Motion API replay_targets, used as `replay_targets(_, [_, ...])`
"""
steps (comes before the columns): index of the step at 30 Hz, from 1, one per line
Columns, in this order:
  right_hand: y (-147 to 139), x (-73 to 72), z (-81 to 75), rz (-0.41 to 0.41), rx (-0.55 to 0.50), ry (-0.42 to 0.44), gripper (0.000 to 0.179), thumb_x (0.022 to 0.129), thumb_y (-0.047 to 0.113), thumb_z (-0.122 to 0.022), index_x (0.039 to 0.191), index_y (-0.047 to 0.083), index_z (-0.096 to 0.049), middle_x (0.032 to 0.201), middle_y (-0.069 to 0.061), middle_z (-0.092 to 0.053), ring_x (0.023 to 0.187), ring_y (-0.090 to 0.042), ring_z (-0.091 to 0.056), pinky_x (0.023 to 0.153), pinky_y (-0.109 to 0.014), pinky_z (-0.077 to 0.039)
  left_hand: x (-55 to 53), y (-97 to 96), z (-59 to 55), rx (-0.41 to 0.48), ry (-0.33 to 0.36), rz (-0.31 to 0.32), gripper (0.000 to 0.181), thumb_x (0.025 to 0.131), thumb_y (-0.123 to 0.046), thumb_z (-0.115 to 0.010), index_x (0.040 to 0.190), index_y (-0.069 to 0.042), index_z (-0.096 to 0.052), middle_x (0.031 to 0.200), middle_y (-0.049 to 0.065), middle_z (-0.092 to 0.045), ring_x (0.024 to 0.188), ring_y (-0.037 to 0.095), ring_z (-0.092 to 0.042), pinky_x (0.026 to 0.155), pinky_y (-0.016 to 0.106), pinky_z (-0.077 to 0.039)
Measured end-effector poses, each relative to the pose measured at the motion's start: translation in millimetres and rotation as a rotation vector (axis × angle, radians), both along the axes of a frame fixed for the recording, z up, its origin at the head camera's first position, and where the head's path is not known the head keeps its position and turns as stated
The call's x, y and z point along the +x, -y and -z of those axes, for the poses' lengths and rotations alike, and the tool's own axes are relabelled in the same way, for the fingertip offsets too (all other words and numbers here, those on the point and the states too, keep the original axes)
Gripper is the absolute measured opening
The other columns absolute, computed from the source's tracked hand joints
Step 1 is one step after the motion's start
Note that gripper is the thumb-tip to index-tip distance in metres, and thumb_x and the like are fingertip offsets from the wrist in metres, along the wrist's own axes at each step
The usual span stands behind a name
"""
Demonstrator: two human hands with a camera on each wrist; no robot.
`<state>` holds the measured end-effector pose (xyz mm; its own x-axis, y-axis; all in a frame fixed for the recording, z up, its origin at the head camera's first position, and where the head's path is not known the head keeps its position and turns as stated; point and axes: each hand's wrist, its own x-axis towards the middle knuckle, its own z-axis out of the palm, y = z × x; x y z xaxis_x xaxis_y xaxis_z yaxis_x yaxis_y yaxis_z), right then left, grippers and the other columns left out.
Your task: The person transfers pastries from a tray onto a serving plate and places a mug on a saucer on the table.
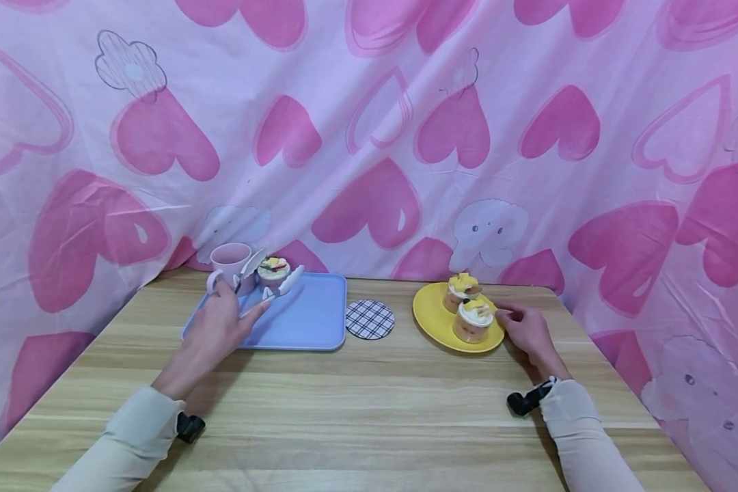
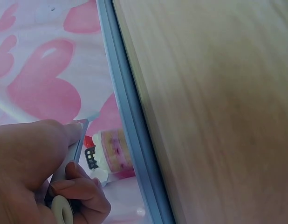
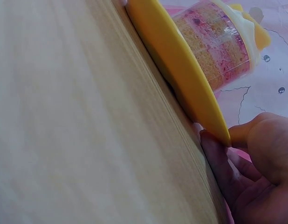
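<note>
Blue for one tray (image 1: 307, 318), yellow for one plate (image 1: 430, 314), both on the wood-grained table (image 1: 357, 410), tray at left, plate at right. Three cake cups in all: one tray cup (image 1: 275, 271), two plate cups (image 1: 472, 321). Also one pink mug (image 1: 226, 265), one coaster (image 1: 370, 319), one pair of tongs (image 1: 292, 277).

Thin, pale and metallic, the tongs: in the left hand (image 1: 211, 328), fingers curled round them, blades apart to either side of the tray cup; contact with it impossible to tell. At the plate's near-right rim, the right hand (image 1: 529, 335), nearly closed in a pinch, thumb above and fingers beneath.

Smooth plastic-looking tray, rectangular with rounded corners; round plate; flat round checked coaster between them. Looped handle on the mug, at the tray's far left, beside the tray cup.

Clear walls on the plate cups, layered pink and tan sponge inside, white cream and yellow pieces on top. Mug's contents hidden.
</note>
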<state>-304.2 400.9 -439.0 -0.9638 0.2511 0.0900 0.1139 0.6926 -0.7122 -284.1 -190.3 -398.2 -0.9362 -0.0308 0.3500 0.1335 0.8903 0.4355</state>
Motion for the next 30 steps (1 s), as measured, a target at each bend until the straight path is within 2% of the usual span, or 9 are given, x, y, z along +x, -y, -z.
replay_targets(4, [0.1, -0.8, 0.5, 0.0, -0.001, -0.005, 0.04, 0.103, 0.031, -0.056, 0.14, 0.016, -0.06, 0.127, -0.018, -0.066, 0.116, -0.028, -0.058, 0.087, -0.03, -0.046, 0.2, -1.1, -0.1, 0.004, 0.009, 0.0, 0.107, 0.09, -0.055, -0.069, 0.148, 0.017, -0.014, 0.077, 0.023, -0.057, 0.076, 0.039, -0.065, 0.058, 0.042, -0.05])
replay_targets(10, [1.0, -1.1, -0.9, 0.004, -0.006, 0.009, 0.041, 0.103, 0.032, -0.055, 0.141, 0.017, -0.059, 0.128, -0.018, -0.064, 0.116, -0.029, -0.058, 0.09, -0.034, -0.047, -0.5, -0.4, -1.6, 0.006, 0.03, 0.004, 0.108, 0.09, -0.055, -0.069, 0.148, 0.017, -0.014, 0.077, 0.021, -0.055, 0.074, 0.034, -0.063, 0.057, 0.037, -0.049])
replay_targets(17, [0.2, -0.5, 0.3, 0.002, -0.002, 0.019, 0.041, 0.103, 0.032, -0.055, 0.141, 0.017, -0.058, 0.127, -0.019, -0.064, 0.115, -0.03, -0.057, 0.09, -0.035, -0.046, -1.7, 3.5, -1.4, 0.024, 0.051, 0.049, 0.102, 0.089, -0.058, -0.068, 0.144, 0.014, -0.019, 0.085, 0.024, -0.059, 0.084, 0.038, -0.065, 0.067, 0.043, -0.052])
replay_targets(21, [-0.3, -0.4, 1.3, 0.007, -0.006, 0.02, 0.042, 0.103, 0.033, -0.055, 0.142, 0.017, -0.058, 0.128, -0.018, -0.064, 0.116, -0.029, -0.057, 0.089, -0.032, -0.046, -0.8, 3.1, -2.1, 0.018, 0.035, 0.043, 0.103, 0.089, -0.058, -0.068, 0.145, 0.014, -0.02, 0.089, 0.028, -0.061, 0.087, 0.042, -0.066, 0.07, 0.049, -0.054])
replay_targets(24, [-0.4, -0.4, 1.3, 0.01, -0.012, 0.024, 0.042, 0.103, 0.033, -0.055, 0.142, 0.017, -0.058, 0.129, -0.018, -0.064, 0.116, -0.028, -0.057, 0.089, -0.033, -0.046, -0.3, 2.5, -2.0, 0.007, 0.049, 0.028, 0.108, 0.089, -0.058, -0.067, 0.148, 0.015, -0.015, 0.095, 0.032, -0.061, 0.092, 0.045, -0.066, 0.074, 0.052, -0.055])
replay_targets(30, [0.8, -0.6, 0.4, 0.011, -0.015, 0.036, 0.043, 0.103, 0.035, -0.054, 0.142, 0.018, -0.057, 0.128, -0.018, -0.062, 0.116, -0.029, -0.055, 0.092, -0.037, -0.045, -0.9, 1.5, -1.8, 0.008, 0.129, 0.015, 0.118, 0.088, -0.059, -0.069, 0.153, 0.011, 0.0, 0.082, 0.022, -0.058, 0.082, 0.036, -0.065, 0.059, 0.038, -0.05])
